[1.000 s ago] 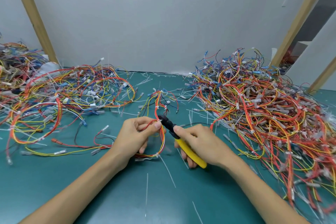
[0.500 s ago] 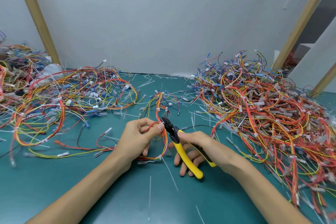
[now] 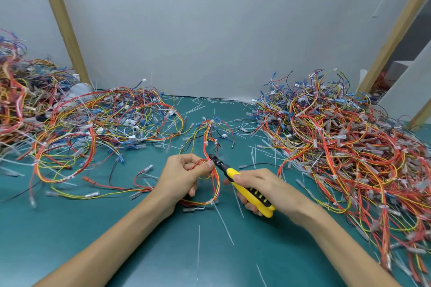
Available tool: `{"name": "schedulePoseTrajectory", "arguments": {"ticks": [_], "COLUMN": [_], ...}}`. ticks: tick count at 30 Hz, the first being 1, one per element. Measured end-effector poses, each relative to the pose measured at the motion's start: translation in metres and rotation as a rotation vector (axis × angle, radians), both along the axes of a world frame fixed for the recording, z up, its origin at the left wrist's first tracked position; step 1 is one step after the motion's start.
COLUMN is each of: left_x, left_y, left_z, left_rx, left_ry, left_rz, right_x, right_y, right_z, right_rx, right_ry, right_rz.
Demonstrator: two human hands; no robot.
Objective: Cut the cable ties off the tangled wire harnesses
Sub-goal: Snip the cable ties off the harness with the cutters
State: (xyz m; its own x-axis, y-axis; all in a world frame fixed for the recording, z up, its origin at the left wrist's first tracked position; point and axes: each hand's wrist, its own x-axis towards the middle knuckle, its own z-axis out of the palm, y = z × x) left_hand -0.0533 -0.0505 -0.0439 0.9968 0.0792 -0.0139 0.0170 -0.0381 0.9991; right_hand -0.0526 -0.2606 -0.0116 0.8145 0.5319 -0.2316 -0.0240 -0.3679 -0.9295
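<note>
A small red, yellow and orange wire harness (image 3: 211,137) lies in the middle of the green table (image 3: 116,235). My left hand (image 3: 184,176) pinches its wires between thumb and fingers. My right hand (image 3: 263,190) grips yellow-handled cutters (image 3: 247,190), handles squeezed together, and their black jaws (image 3: 215,160) sit against the harness right by my left thumb. A white cable tie (image 3: 211,201) still binds the harness's lower loop below my left hand.
A large tangle of harnesses (image 3: 349,147) fills the right side, and another spread pile (image 3: 81,128) covers the left. Cut white tie pieces (image 3: 224,223) litter the table. Wooden posts (image 3: 63,23) lean against the grey back wall.
The cutter handles, spread apart half a second ago, are now squeezed together in my right hand. The jaws stay at the harness by my left thumb. My view has tilted slightly.
</note>
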Motion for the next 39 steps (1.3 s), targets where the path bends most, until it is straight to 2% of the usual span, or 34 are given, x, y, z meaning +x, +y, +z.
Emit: {"name": "schedulePoseTrajectory", "arguments": {"ticks": [13, 17, 21, 26, 31, 39], "left_x": [0.0, 0.001, 0.003, 0.005, 0.003, 0.003], "left_y": [0.001, -0.001, 0.003, 0.002, 0.002, 0.005], "left_z": [-0.002, -0.005, -0.008, -0.007, -0.006, -0.006], "left_rx": [0.001, -0.021, -0.054, -0.116, -0.125, -0.155], "left_ry": [-0.014, -0.085, -0.114, -0.085, -0.048, -0.04], "left_rz": [0.004, 0.037, 0.019, -0.082, -0.111, -0.133], "right_x": [0.002, 0.001, 0.002, -0.005, -0.003, -0.001], "right_y": [-0.002, 0.003, 0.005, 0.014, 0.011, 0.011], "right_z": [-0.001, -0.003, -0.016, -0.021, -0.023, -0.023], "right_rx": [0.009, -0.129, -0.367, -0.38, -0.332, -0.376], "right_ry": [-0.004, -0.236, -0.634, -0.797, -0.753, -0.777], "right_rz": [0.032, 0.057, 0.002, -0.192, -0.243, -0.233]}}
